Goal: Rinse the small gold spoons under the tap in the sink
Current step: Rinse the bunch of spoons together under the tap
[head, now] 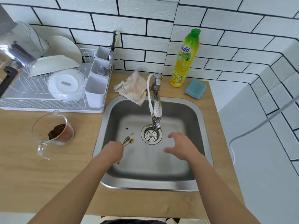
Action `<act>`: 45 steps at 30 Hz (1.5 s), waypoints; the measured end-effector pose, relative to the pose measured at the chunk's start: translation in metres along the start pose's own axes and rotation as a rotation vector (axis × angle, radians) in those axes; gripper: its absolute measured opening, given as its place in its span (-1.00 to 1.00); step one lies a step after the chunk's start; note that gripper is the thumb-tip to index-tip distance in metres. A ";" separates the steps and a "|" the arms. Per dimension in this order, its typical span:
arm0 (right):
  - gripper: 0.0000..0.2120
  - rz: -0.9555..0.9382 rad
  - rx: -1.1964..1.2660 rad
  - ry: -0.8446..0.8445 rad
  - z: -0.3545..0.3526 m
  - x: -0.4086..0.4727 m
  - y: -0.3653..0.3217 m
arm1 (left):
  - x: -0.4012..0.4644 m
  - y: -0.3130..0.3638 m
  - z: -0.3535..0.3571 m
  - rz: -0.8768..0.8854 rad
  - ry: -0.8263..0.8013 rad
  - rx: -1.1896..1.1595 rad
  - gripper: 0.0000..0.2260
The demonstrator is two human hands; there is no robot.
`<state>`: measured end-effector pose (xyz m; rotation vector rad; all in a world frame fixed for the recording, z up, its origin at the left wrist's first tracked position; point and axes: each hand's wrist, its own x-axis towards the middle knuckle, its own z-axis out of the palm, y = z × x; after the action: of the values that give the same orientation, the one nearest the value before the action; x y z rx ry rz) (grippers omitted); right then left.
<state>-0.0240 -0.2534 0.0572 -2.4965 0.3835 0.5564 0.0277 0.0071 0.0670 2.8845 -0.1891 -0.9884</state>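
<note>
Gold spoons [128,141] stick out past the left hand [114,151], which grips their handles, bowls pointing toward the drain [151,135]. Right hand [179,147] hovers beside, fingers spread, holding nothing.

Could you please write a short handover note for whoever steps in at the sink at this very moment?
Left hand: grips the small gold spoons in a bunch, low over the left side of the sink, bowls pointing towards the drain.
Right hand: open, holds nothing, fingers spread over the right side of the basin.
Tap: its spout ends above the drain; no running water is visible.
Done: spoons gathered and brought into the sink.
Left: probably turn the tap on with the free hand, bring the spoons under the spout and rinse them.
</note>
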 end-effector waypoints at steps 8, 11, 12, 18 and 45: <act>-0.88 -0.082 0.209 0.418 -0.002 0.004 0.000 | 0.009 0.004 0.003 0.122 0.216 -0.094 -0.88; -0.24 0.065 -0.121 -0.202 0.007 0.002 0.006 | 0.009 0.003 0.004 0.083 -0.214 0.396 -0.67; -0.25 0.059 -0.101 -0.151 0.010 0.000 0.005 | 0.007 0.004 0.004 0.093 -0.221 0.442 -0.68; -0.69 0.150 0.521 0.063 0.027 -0.005 -0.007 | 0.006 0.004 0.006 0.076 -0.153 -0.479 -0.80; -0.72 -0.021 1.470 0.108 0.031 -0.024 -0.021 | -0.010 0.067 0.008 0.221 -0.534 -1.104 -0.62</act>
<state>-0.0466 -0.2151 0.0544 -1.0972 0.5303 0.0199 0.0094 -0.0578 0.0745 1.5601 0.0205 -1.2497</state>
